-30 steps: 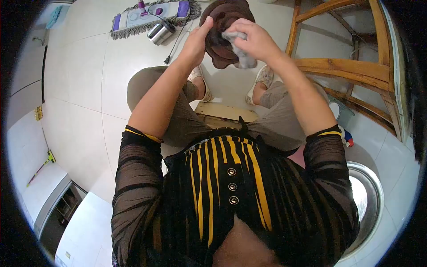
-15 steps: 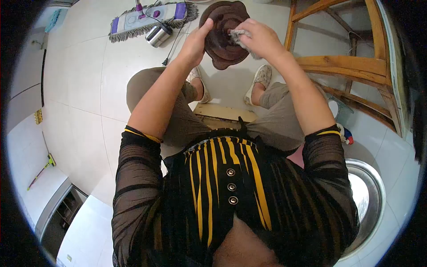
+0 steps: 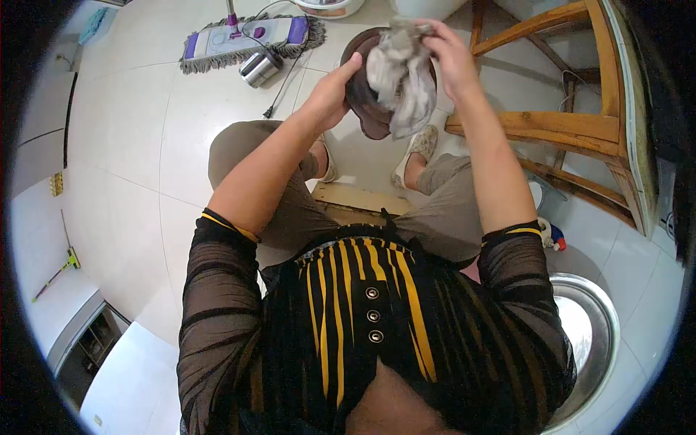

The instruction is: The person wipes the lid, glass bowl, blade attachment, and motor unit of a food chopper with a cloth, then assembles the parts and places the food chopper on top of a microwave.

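Note:
A dark brown round lid-like piece (image 3: 357,90) with a scalloped edge is held above the floor, between and beyond my feet. My left hand (image 3: 335,93) grips its left rim, thumb on the near face. A crumpled grey-white cloth (image 3: 404,87) hangs from my right hand (image 3: 451,61), whose fingers are closed on its upper end. The cloth spreads loosely in front of the brown piece and hides most of its middle and right side.
A flat mop (image 3: 250,40) and a steel kettle-like vessel (image 3: 261,69) with a cord lie ahead left. On the right stands a wooden chair (image 3: 544,125). A steel basin (image 3: 605,326) sits at lower right. A white tub (image 3: 330,9) is at the top.
The cloth, bunched against the brown piece before, now hangs spread out, lifted by my right hand. The brown piece and my left hand have shifted slightly right and down in view.

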Demonstrator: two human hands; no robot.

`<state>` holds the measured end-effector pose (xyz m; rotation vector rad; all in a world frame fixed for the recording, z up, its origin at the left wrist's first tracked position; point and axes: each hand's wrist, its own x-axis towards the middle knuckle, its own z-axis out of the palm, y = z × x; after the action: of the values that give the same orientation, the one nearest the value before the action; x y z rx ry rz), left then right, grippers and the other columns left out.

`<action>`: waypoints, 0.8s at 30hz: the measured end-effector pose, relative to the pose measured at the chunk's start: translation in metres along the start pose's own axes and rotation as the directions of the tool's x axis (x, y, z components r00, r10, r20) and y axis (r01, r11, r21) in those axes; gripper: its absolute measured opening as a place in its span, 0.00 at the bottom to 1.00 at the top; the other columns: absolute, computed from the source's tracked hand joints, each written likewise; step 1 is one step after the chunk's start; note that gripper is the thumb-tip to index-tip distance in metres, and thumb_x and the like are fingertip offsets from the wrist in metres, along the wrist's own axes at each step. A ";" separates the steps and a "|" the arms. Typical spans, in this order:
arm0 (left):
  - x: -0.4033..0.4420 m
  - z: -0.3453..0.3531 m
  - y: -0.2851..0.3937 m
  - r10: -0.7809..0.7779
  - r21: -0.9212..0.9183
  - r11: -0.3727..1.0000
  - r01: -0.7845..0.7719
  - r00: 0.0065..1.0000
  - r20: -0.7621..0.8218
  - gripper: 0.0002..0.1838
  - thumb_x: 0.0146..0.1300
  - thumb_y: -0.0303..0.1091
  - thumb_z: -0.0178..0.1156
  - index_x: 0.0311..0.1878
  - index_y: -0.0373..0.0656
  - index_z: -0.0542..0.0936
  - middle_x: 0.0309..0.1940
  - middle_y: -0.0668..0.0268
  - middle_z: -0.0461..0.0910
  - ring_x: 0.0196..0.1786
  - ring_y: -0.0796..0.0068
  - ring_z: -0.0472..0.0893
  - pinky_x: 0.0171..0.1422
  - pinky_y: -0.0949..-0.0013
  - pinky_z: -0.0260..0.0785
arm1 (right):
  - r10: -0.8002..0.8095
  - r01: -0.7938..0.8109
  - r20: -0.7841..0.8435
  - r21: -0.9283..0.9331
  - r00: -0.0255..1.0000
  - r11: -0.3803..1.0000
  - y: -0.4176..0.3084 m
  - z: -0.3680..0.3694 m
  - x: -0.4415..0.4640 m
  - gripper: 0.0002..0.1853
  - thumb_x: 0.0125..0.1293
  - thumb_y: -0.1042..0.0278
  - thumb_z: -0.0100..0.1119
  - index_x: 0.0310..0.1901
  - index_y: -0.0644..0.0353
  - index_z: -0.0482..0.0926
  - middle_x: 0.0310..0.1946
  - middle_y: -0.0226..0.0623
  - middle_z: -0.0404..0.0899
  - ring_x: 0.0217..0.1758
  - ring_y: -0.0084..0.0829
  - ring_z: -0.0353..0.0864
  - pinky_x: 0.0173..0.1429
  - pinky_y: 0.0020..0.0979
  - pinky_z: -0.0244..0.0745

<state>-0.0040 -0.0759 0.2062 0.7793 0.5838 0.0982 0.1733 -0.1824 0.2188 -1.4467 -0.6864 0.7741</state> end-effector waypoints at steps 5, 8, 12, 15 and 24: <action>0.005 -0.006 -0.002 -0.013 -0.154 0.988 0.015 1.000 0.011 0.24 0.66 0.46 0.44 0.57 0.36 0.66 0.53 0.61 0.71 0.55 0.71 0.70 0.62 0.64 0.58 | -0.504 0.460 0.098 -0.586 0.858 0.667 0.022 0.027 -0.015 0.19 0.58 0.62 0.53 0.53 0.49 0.71 0.56 0.46 0.65 0.60 0.43 0.62 0.61 0.35 0.58; -0.001 -0.001 -0.003 -0.055 -0.073 0.996 0.053 0.998 -0.019 0.24 0.66 0.46 0.44 0.56 0.36 0.66 0.53 0.62 0.71 0.55 0.71 0.70 0.62 0.65 0.58 | -0.559 0.450 0.245 -0.852 0.792 0.265 0.033 0.039 -0.024 0.19 0.58 0.60 0.54 0.53 0.45 0.71 0.55 0.45 0.66 0.60 0.46 0.62 0.62 0.38 0.57; 0.004 -0.007 -0.008 -0.053 0.011 0.999 0.053 0.995 0.083 0.24 0.66 0.47 0.45 0.56 0.36 0.66 0.53 0.62 0.71 0.54 0.71 0.70 0.61 0.66 0.59 | -0.622 0.403 0.120 -0.850 0.774 0.338 0.042 0.021 -0.009 0.14 0.58 0.58 0.53 0.46 0.43 0.76 0.52 0.39 0.68 0.55 0.42 0.67 0.56 0.38 0.64; 0.006 -0.010 -0.013 -0.052 0.046 0.998 0.047 0.991 0.126 0.25 0.65 0.47 0.46 0.56 0.35 0.66 0.53 0.62 0.71 0.53 0.71 0.71 0.60 0.66 0.60 | -0.604 0.329 0.055 -0.876 0.795 0.354 0.043 0.011 -0.006 0.12 0.60 0.60 0.51 0.44 0.46 0.76 0.50 0.37 0.70 0.52 0.41 0.68 0.53 0.36 0.66; -0.022 0.013 0.001 -0.001 0.030 1.000 -0.001 0.997 0.077 0.24 0.65 0.48 0.45 0.56 0.39 0.67 0.52 0.61 0.72 0.54 0.67 0.72 0.61 0.60 0.61 | -0.104 -0.033 -0.318 -0.397 0.943 0.917 0.093 -0.064 0.014 0.10 0.60 0.63 0.48 0.37 0.56 0.77 0.35 0.31 0.77 0.37 0.26 0.75 0.40 0.30 0.71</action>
<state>-0.0155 -0.0900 0.2240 0.8089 0.5128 0.0593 0.2287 -0.2111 0.1238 -1.8768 -0.6260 0.3508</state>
